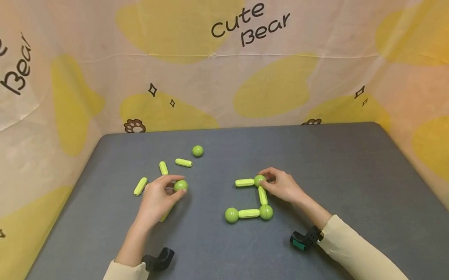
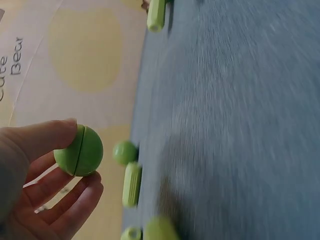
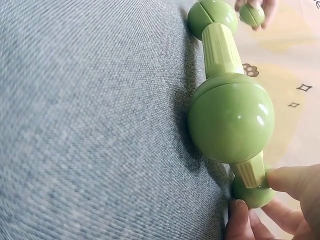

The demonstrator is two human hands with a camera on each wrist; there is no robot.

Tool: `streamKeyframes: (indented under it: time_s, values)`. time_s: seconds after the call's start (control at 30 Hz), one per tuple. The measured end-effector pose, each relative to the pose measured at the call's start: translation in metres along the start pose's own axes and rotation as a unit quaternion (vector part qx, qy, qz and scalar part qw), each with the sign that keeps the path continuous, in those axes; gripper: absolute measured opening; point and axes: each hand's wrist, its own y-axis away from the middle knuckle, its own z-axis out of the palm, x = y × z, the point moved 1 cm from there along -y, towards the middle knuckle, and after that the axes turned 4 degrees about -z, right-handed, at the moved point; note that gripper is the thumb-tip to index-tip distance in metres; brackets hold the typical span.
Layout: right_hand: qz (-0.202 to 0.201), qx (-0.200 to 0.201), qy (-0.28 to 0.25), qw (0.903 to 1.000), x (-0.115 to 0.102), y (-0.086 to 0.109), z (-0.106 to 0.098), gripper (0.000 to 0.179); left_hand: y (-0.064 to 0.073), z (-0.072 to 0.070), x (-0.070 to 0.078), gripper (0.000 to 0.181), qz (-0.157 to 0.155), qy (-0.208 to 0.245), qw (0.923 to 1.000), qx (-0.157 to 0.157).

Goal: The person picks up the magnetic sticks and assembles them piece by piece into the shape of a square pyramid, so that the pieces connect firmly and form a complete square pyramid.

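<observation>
The two hands are well apart over a big grey table (image 1: 221,271). The left hand (image 1: 157,198) pinches a green ball (image 1: 180,186) between its thumb and fingers. The right hand (image 1: 283,184) pinches another ball (image 1: 259,181), the far corner of a joined shape (image 1: 263,196). That shape lies on the table between the hands, closer to the right one, and is made of three balls and three pale green sticks, with its open side facing the left hand. Past the left hand there are two loose sticks (image 1: 184,163) and a loose ball (image 1: 197,151). One more stick (image 1: 140,186) lies just on the outer side of that hand, and another (image 1: 166,215) is partly hidden under it. The table top looks rough like woven cloth up close, and its far corners are round. Beyond both hands, and out past each side, hangs a pale, wrinkly sheet (image 1: 186,78) with big yellow patches (image 1: 276,87). Straight ahead of the hands it says "Cute Bear" (image 1: 251,24) in black, and it has little stars (image 1: 152,90) and brown paw prints (image 1: 134,126) too. Behind each hand is a cream sleeve (image 1: 364,243).
</observation>
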Motion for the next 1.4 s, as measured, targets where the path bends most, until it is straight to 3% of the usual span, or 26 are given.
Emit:
streamKeyframes:
  time_s: [0.33,0.7,1.13,1.4]
  values:
    - [0.003,0.005,0.005,1.0,0.002,0.001,0.0,0.031,-0.024,0.036,0.02,0.032,0.017,0.008,0.9992,-0.034]
    - [0.004,0.002,0.005,1.0,0.001,0.001,-0.001,0.031,-0.037,0.069,0.03,0.03,0.046,0.012,0.9946,-0.092]
    - [0.001,0.004,0.006,1.0,0.001,0.001,0.0,0.031,-0.046,0.092,0.038,0.028,0.066,-0.006,0.9887,-0.134]
    - [0.001,0.01,0.015,0.9998,0.002,0.0,0.001,0.03,-0.048,0.096,0.042,0.027,0.075,-0.004,0.9864,-0.146]
